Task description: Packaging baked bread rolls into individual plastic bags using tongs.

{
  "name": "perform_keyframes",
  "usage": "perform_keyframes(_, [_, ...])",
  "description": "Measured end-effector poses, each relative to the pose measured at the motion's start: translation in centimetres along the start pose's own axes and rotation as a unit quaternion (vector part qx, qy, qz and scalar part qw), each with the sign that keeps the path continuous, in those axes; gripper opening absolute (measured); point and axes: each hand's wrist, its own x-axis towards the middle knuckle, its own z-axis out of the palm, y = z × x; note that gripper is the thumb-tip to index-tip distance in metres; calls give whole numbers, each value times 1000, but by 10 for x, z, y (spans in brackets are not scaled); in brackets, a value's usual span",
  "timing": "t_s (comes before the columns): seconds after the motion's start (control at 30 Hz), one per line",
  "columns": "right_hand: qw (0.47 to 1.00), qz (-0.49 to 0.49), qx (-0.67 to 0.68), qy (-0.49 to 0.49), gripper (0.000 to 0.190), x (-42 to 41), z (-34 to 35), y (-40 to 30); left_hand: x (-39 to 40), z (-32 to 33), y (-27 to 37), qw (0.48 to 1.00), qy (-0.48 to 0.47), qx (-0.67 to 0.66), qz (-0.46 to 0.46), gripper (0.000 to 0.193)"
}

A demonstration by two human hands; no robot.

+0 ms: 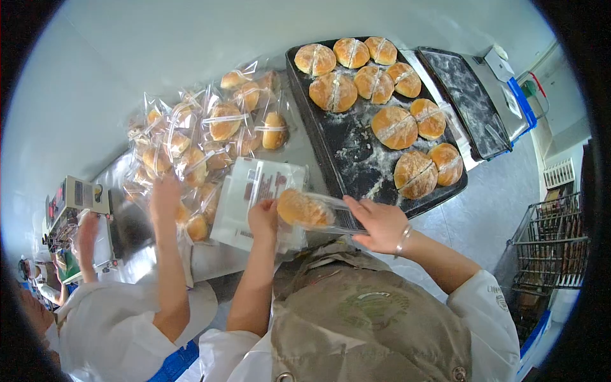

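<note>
A floury oblong bread roll (303,209) lies between my hands, at least partly within a clear plastic bag (340,210). My left hand (263,220) pinches at the roll's left end; whether bag film lies between fingers and crust is unclear. My right hand (379,224), with a bracelet at the wrist, grips the bag's right end, thumb and forefinger spread along it. Under and beside my left hand is a stack of flat printed plastic bags (238,210). To the right, a black baking tray (353,157) carries several split, flour-dusted rolls (394,126).
Bagged rolls (193,164) are heaped on the metal table (300,133) at left. A co-worker's blurred hand (164,193) reaches among them. Farther left stands a machine with a control panel (86,193). At right are another floured tray (460,95) and a wire rack (549,243).
</note>
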Motion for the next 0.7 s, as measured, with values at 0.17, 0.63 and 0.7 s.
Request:
perform_keyframes(0.17, [993,36,-86,-68,63,27,3,-16,-23,-11,31,990,-22,-111,82,18])
perform_keyframes(0.63, [991,17,-132,13,59,80,27,-73,-58,-48,77,943,-21,-324,67,12])
perform_keyframes(0.7, [987,48,-145,42,58,83,28,-70,-82,-34,99,929,28,-367,35,6])
